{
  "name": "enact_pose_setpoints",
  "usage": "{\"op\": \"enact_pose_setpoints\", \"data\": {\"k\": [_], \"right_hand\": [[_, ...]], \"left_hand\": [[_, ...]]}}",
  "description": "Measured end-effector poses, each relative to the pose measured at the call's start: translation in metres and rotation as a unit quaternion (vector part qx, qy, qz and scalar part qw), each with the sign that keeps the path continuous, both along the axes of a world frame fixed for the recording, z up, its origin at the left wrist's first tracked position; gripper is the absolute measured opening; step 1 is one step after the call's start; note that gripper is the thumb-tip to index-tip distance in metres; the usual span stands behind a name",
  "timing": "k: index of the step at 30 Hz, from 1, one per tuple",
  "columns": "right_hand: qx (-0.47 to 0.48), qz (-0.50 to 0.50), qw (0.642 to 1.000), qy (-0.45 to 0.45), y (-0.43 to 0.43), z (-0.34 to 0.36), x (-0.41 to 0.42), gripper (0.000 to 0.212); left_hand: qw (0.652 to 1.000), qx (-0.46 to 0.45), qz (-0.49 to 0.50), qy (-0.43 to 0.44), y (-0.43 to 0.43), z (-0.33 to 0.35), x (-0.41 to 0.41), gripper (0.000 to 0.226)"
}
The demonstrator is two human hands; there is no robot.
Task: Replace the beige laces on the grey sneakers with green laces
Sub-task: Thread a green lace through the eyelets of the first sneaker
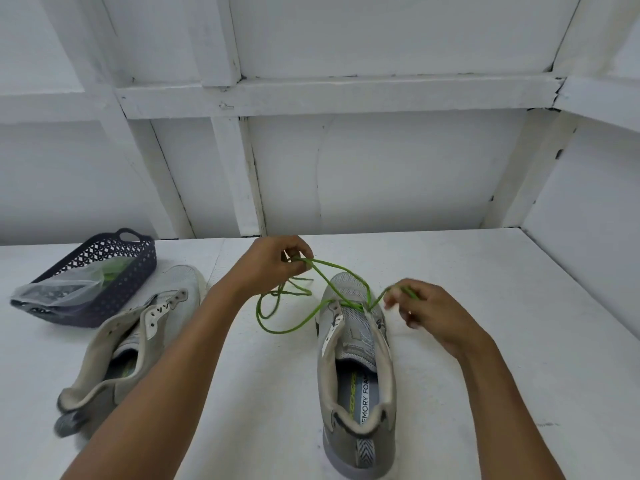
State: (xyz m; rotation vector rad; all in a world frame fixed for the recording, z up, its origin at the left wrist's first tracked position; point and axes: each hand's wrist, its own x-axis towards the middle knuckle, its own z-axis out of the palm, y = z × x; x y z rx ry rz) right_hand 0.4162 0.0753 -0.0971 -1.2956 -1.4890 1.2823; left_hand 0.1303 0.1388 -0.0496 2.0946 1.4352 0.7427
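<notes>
We see curled fingers of the left hand (273, 265) pinching one stretch of the green lace (294, 329) and those of the blurred right hand (429, 313) pinching the other, the lace threaded through the front eyelets of the grey sneaker (360, 344) between them on the white table (502, 306), its laceless mate (145, 327) and a dark basket (114, 258) to the left.

A green lace (351, 305) threads the front eyelets of one upright grey sneaker (360, 375); the other sneaker (138, 337) lies tilted beside it.
</notes>
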Motion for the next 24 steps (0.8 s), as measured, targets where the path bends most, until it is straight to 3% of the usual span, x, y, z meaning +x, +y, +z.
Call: {"op": "enact_pose_setpoints", "data": {"k": [2,4,6,8,11,14,16,19,22,24], "right_hand": [[-0.013,-0.030,0.984,0.174,0.002,-0.001,-0.003,0.029],[-0.038,-0.034,0.939,0.341,0.003,-0.002,-0.006,0.032],[-0.070,-0.062,0.907,0.410,0.003,-0.004,-0.007,0.034],[-0.099,-0.097,0.922,0.363,0.003,-0.007,-0.008,0.031],[-0.089,-0.101,0.972,0.195,0.001,-0.014,-0.006,0.024],[-0.055,0.008,0.998,-0.019,-0.004,-0.012,-0.004,0.011],[-0.045,0.047,0.994,-0.088,-0.006,-0.009,-0.006,0.006],[-0.021,-0.001,0.998,-0.056,-0.003,-0.007,-0.008,0.009],[-0.056,-0.058,0.992,0.099,0.003,-0.015,-0.012,0.016],[-0.089,-0.081,0.974,0.190,0.004,-0.017,-0.015,0.020]], "left_hand": [[1.000,0.000,0.002,-0.006,-0.002,0.000,0.000,0.013],[1.000,0.004,0.005,-0.005,-0.004,-0.001,0.000,0.012],[1.000,0.007,0.005,-0.010,-0.006,-0.003,-0.001,0.010],[1.000,0.008,0.010,-0.010,-0.008,-0.005,-0.003,0.007],[1.000,0.014,0.018,0.000,-0.010,-0.005,-0.006,0.006],[0.999,0.038,0.036,-0.007,-0.011,-0.004,-0.008,0.005],[0.996,0.063,0.062,-0.026,-0.010,-0.004,-0.009,0.004],[0.987,0.060,0.107,-0.101,-0.008,-0.002,-0.008,0.020],[0.957,-0.031,0.100,-0.272,-0.009,0.001,-0.008,0.032],[0.952,-0.071,0.088,-0.283,-0.009,-0.001,-0.009,0.038]]}}
